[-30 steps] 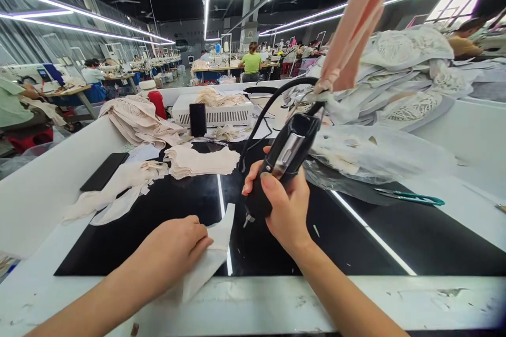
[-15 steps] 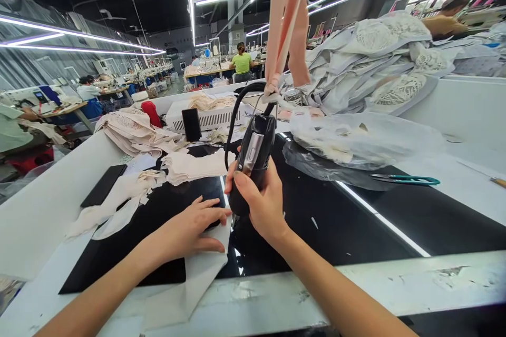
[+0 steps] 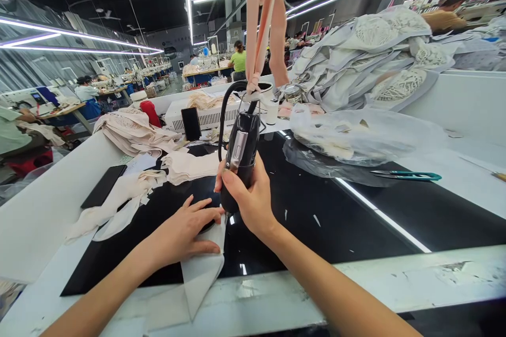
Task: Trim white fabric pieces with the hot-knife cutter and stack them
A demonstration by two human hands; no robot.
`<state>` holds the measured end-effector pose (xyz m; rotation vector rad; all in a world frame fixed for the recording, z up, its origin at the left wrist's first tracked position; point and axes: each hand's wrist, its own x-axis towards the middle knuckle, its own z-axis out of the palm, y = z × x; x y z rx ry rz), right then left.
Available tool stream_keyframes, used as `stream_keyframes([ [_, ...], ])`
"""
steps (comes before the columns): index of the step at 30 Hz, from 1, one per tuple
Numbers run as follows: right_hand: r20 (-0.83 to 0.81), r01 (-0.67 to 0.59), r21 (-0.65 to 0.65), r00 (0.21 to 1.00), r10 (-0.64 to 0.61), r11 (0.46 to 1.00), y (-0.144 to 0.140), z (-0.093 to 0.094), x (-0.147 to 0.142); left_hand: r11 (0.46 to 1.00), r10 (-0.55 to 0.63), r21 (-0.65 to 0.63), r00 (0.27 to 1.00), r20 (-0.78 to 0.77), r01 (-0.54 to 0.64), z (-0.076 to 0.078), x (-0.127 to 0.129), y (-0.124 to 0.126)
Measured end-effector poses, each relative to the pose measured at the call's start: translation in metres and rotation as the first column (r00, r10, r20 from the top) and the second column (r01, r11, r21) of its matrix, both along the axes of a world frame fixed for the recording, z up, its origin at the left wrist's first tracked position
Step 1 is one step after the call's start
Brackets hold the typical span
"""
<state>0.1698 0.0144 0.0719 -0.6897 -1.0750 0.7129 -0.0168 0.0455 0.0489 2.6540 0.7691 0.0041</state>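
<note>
My right hand (image 3: 249, 195) is wrapped round a black corded hand-held electric tool (image 3: 241, 150) with a silver strip along its body. Its lower tip is hidden, and its exact kind cannot be told. The tool hangs by a wire hook from knotted pink fabric strips (image 3: 259, 26). My left hand (image 3: 190, 229) lies with fingers spread on a pale, thin fabric piece (image 3: 201, 274), fingertips just beside the tool's lower end. Part of a dark, rounded thing shows under the left fingers. The fabric's near end reaches over the table's front edge.
The black glossy board (image 3: 300, 221) bears small white scraps. Teal-handled thread snips (image 3: 415, 175) and a plastic bag (image 3: 356, 139) are on the right, before a pile of lace-patterned pieces (image 3: 375, 58). Pale fabric stacks (image 3: 193, 166) and a black flat case (image 3: 103, 186) are on the left.
My right hand and the tool have shifted left and slightly away along the fabric's edge, and the pink strips swung left with them. My left hand has moved very little.
</note>
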Motion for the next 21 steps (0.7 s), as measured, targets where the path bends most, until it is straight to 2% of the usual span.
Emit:
stream_keyframes([
  [7,0.032,0.015,0.0,0.999,-0.015,1.0,0.0021,-0.0053,-0.0042,0.999,-0.006,0.038,1.0,0.016,0.006,-0.001,0.0003,-0.001],
  [14,0.037,-0.033,0.018,0.999,0.032,0.999,0.0008,-0.0066,-0.0099,0.994,-0.043,0.101,0.998,0.049,0.038,-0.0031,-0.0011,-0.0001],
  [21,-0.038,-0.009,-0.003,0.999,0.009,1.0,-0.0001,0.0018,-0.0018,1.0,0.006,-0.008,1.0,0.008,-0.006,0.0001,0.0009,-0.001],
])
